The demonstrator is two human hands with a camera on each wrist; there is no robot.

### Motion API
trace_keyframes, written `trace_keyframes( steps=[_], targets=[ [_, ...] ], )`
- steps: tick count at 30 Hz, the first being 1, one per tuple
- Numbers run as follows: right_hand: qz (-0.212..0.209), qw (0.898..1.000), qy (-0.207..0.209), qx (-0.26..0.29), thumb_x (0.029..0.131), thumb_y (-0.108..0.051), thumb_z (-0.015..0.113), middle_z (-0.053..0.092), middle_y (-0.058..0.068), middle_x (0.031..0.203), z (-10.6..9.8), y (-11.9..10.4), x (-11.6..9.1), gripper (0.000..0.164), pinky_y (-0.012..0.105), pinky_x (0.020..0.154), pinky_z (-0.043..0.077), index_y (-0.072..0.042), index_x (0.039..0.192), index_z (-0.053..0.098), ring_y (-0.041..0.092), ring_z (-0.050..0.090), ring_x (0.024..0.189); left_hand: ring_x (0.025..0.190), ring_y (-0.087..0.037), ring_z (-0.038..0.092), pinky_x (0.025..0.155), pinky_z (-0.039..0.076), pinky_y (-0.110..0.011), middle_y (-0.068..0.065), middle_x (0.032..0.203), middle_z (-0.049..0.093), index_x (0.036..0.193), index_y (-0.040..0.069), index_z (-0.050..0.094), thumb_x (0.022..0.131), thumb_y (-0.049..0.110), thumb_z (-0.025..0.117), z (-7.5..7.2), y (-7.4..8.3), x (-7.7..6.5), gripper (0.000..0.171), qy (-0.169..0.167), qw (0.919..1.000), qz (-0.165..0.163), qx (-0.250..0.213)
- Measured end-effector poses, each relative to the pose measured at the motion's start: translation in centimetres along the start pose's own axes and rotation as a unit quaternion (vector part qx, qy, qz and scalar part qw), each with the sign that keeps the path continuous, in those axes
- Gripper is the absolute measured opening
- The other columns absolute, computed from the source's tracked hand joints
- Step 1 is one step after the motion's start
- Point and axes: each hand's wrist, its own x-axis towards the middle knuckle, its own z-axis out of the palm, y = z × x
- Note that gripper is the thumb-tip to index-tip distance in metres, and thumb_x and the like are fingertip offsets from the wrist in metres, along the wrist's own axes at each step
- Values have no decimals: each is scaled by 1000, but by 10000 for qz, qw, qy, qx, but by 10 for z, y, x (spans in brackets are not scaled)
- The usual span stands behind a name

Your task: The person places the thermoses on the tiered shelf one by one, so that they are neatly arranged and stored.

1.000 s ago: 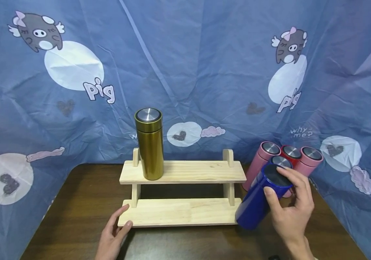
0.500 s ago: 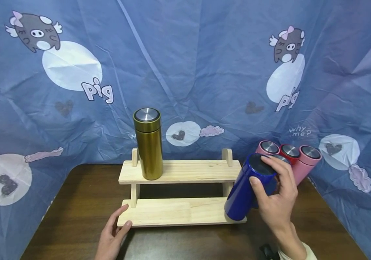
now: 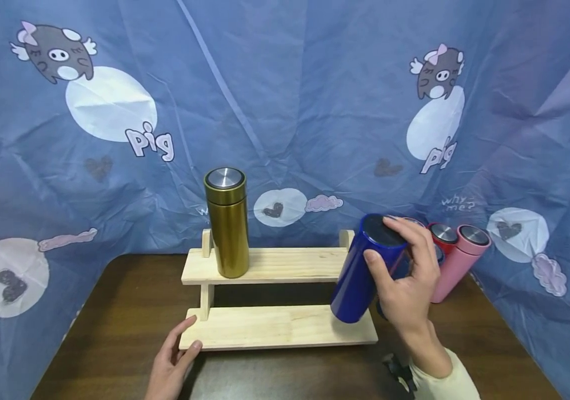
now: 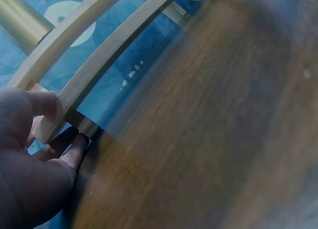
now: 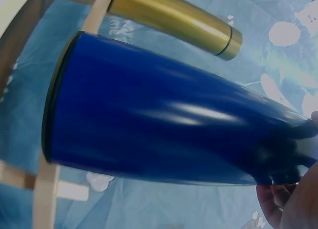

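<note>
My right hand [image 3: 410, 283] grips a blue thermos bottle [image 3: 362, 278] near its upper, black end. The bottle leans, its lower end to the left, and overlaps the right part of a two-tier wooden shelf [image 3: 265, 328]. In the right wrist view, the blue bottle [image 5: 164, 114] fills the middle, its dark-rimmed far end in front of the shelf boards. My left hand [image 3: 172, 355] pinches the left end of the lower board; the left wrist view shows this hand [image 4: 35, 164] with fingers on both sides of it. A gold thermos bottle [image 3: 227, 233] stands upright on the upper board's left side.
More bottles stand on the brown table [image 3: 125, 311] at the right, partly hidden by my right hand, among them a pink bottle [image 3: 457, 266] and a red bottle [image 3: 442, 233]. A blue patterned cloth [image 3: 285, 111] hangs behind and around the table.
My right hand has carried the blue bottle left and upward, from beside the shelf's right end to over its right part. My left hand has stayed on the lower board.
</note>
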Motion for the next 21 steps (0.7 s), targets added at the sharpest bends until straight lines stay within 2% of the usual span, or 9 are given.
trace_keyframes(
  steps=[1,2,4,7,8,10,13,17,21],
  targets=[
    [-2,10000,10,18,94,-30,90,68,26,131,3,-2,2,58,27,100,55,11,131,73,29,62,128,126,14,53,101,45,-6,-8,159,57,159,2,54,108,10,74,-1,-5,2,56,-21,10000,-3,-5],
    [10,10000,4,42,94,-30,90,68,25,131,6,-4,3,57,27,100,55,10,131,73,29,62,127,127,13,53,101,45,-7,-11,161,56,160,2,53,108,11,74,-2,-7,3,57,-67,10000,-53,11],
    [52,9999,-13,115,93,-27,89,68,22,132,11,-8,7,55,28,98,56,9,132,73,30,63,127,127,12,56,101,47,-8,3,155,58,159,5,55,107,13,76,-4,-22,7,57,-87,9999,34,-59],
    [136,9996,-43,248,92,-21,88,68,20,132,20,-13,14,51,29,99,56,7,133,74,31,62,126,127,9,58,101,48,-9,8,152,59,159,8,56,107,15,76,-6,-32,9,56,-110,9998,91,-104],
    [164,9995,-73,273,93,-21,87,68,19,132,23,-14,16,51,30,99,56,6,133,74,31,62,126,127,8,58,101,49,-10,3,153,59,159,7,56,108,14,75,-6,-32,9,56,-116,9997,181,-129],
    [222,9992,-146,295,93,-20,86,67,18,133,28,-15,20,50,30,98,56,4,135,74,31,62,125,126,8,58,100,49,-9,2,153,60,159,8,57,107,14,75,-5,-31,8,55,-93,9996,223,-118],
    [298,9991,-247,169,97,-31,85,68,14,133,35,-14,24,51,28,95,55,-2,137,75,28,62,124,122,6,60,97,49,-8,-8,152,61,157,4,58,106,6,74,-2,-23,6,53,9,9993,361,-123],
    [348,9987,-352,102,99,-42,84,69,10,133,46,-9,28,53,25,95,55,-6,137,75,24,62,123,120,9,59,96,48,-7,-9,153,61,156,0,57,106,2,73,0,-18,3,52,84,9993,353,-82],
    [365,9983,-414,163,99,-36,85,69,12,133,56,-4,32,50,28,97,57,-5,138,75,24,63,123,121,8,60,97,49,-8,-15,154,60,156,2,58,106,2,72,0,-22,4,52,50,9986,455,-278]
  ],
)
